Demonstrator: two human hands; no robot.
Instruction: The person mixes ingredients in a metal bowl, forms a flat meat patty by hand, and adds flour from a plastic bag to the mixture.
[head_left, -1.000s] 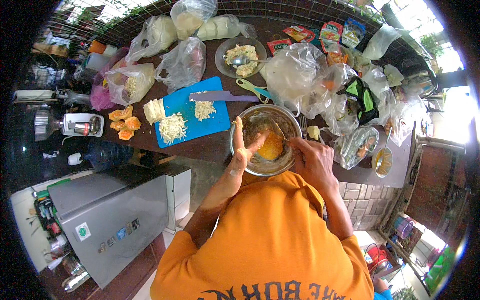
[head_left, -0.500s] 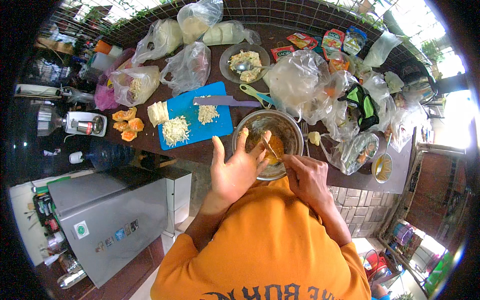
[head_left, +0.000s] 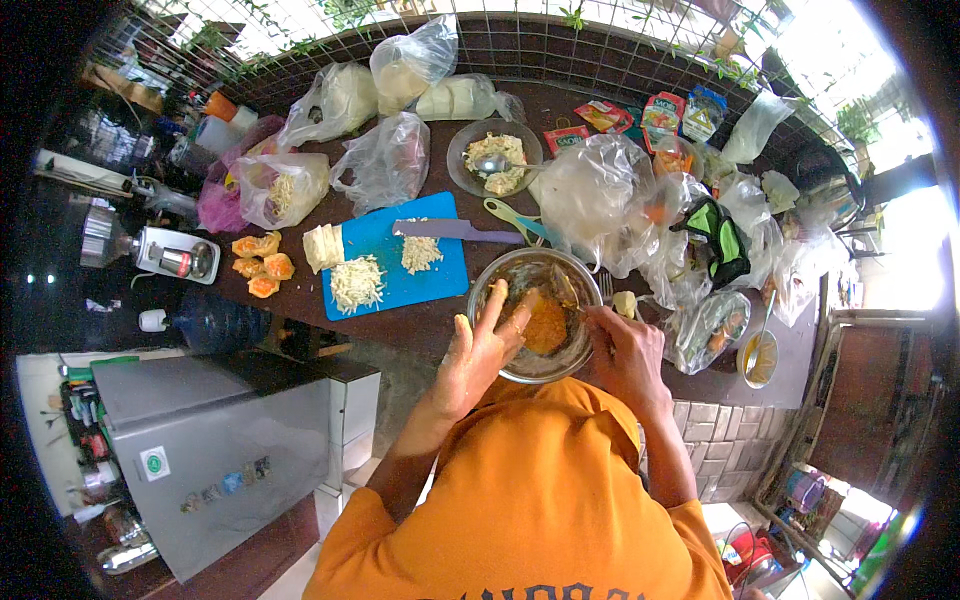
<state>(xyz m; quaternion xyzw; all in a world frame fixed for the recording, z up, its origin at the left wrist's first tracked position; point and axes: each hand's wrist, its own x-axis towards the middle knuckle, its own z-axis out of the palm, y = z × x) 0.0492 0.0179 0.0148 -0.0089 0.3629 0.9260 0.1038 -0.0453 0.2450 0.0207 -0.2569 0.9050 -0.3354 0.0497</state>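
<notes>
The left hand (head_left: 468, 368), fingers spread and released, could best steady the metal bowl (head_left: 522, 264) at the near edge of the bench (head_left: 300, 302) while the right hand (head_left: 630, 345) grasps the spoon (head_left: 567, 288).

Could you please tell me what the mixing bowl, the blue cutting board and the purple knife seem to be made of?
The mixing bowl looks like polished steel, from its bright, reflective rim. The blue cutting board seems smooth plastic, evenly coloured. The purple knife may be coated metal; its dull colour leaves that open.
</notes>
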